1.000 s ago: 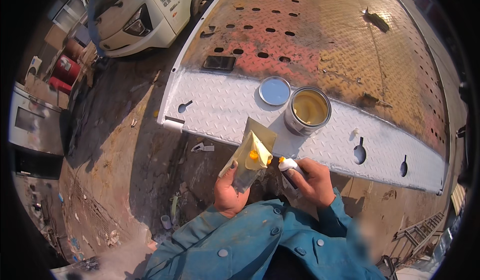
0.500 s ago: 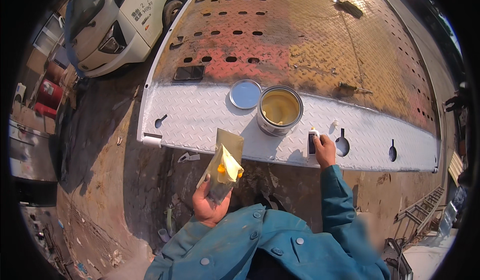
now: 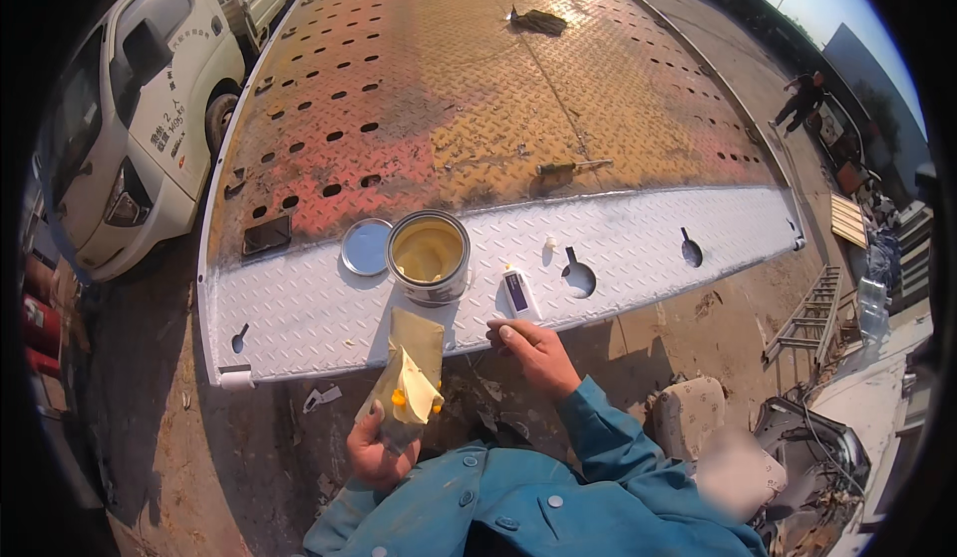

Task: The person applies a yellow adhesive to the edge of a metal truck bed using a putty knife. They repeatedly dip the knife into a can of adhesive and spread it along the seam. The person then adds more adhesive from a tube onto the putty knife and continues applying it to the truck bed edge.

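My left hand grips the lower end of a flat putty board, which carries a heap of pale yellow putty with orange-yellow dabs on it. My right hand is empty, its fingers drawn together at the front edge of the white-painted plate. Just beyond those fingertips lies a white tube with a dark label and a yellowish tip. A small white cap sits farther back. To the left stands an open can of yellow putty, with its round lid beside it.
The white strip of tread plate has keyhole-shaped openings. Behind it, a screwdriver, a phone-like dark slab and a dark rag lie on the worn bed. A truck stands left; a ladder and a distant person are right.
My right hand has let go of the white tube and drawn back toward me, leaving it on the plate. The view has swung to the right. My left hand keeps the putty board.
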### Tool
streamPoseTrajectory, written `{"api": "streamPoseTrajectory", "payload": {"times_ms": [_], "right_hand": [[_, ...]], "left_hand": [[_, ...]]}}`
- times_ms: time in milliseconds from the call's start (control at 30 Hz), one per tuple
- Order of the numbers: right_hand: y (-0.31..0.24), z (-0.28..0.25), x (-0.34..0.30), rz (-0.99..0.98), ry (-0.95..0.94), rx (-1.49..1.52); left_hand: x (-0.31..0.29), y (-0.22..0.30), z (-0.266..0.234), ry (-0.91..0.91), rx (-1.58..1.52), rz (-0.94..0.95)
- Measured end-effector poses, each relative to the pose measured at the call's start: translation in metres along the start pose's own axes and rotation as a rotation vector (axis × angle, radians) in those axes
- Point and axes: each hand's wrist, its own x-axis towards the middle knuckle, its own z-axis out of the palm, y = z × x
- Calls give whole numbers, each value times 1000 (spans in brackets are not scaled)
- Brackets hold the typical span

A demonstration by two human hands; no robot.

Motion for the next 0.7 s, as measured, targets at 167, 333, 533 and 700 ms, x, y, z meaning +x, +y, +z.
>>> {"api": "streamPoseTrajectory", "payload": {"times_ms": [167, 333, 533, 700], "right_hand": [[-25, 49, -71, -40, -107, 317], [1, 73, -131, -25, -6, 542], [6, 95, -186, 28, 87, 742], [0, 100, -211, 103, 249, 661]], "left_hand": [[-6, -3, 10, -132, 53, -231], [-37, -9, 5, -303, 70, -385], [-72, -12, -19, -326, 13, -585], [-99, -17, -14, -312, 110, -552]]}}
